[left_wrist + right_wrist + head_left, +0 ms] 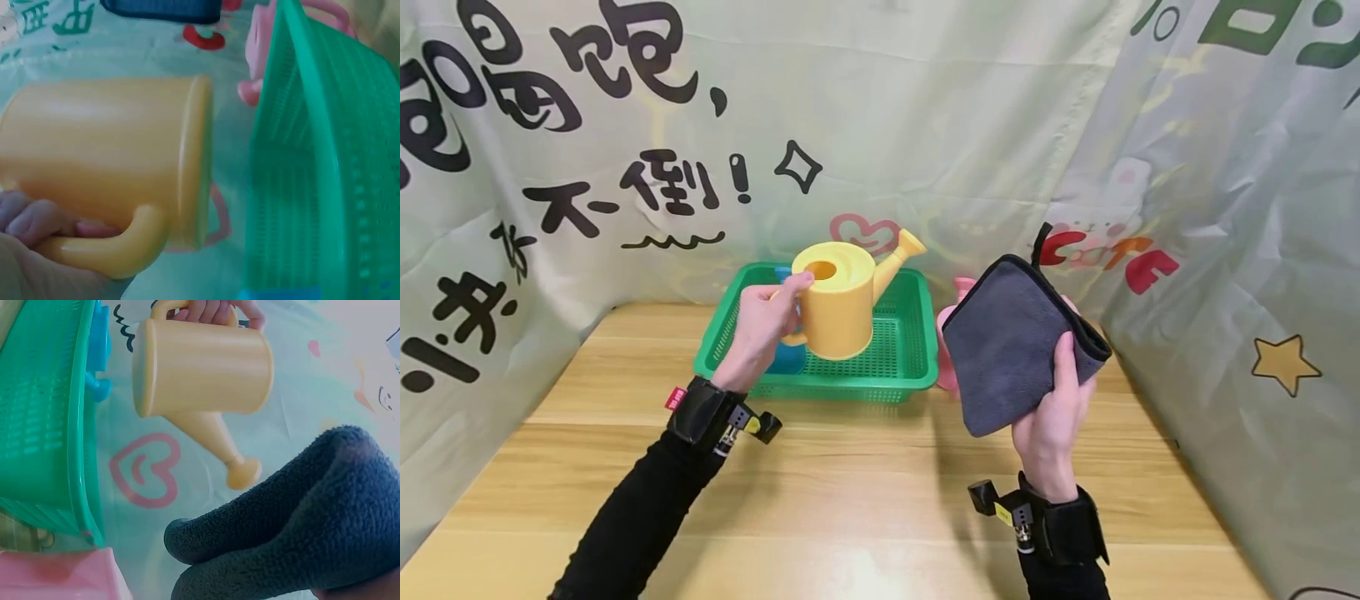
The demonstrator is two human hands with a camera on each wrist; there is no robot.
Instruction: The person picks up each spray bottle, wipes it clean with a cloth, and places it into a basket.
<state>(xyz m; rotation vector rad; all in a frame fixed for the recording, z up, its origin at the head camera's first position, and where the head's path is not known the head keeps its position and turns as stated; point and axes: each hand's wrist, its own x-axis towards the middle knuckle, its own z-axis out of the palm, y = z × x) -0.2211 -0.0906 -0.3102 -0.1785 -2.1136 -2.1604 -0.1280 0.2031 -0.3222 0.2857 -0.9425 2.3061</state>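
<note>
Yellow watering can [838,312] is held by its handle in the left hand [766,321], raised above the green basket [835,388]; gray cloth [1003,350] is gripped in the right hand [1060,412]. Can is judged light, stiff, possibly slippery, best taken by the handle; cloth soft, limp, best pinched at an edge. Blue item [787,360] is largely hidden, pink object [945,371] partly covered by cloth.

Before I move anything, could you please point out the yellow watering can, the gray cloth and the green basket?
Yellow watering can [838,323], head view: side of its body.
Gray cloth [1003,350], head view: broad face.
Green basket [850,385], head view: near rim.
</note>
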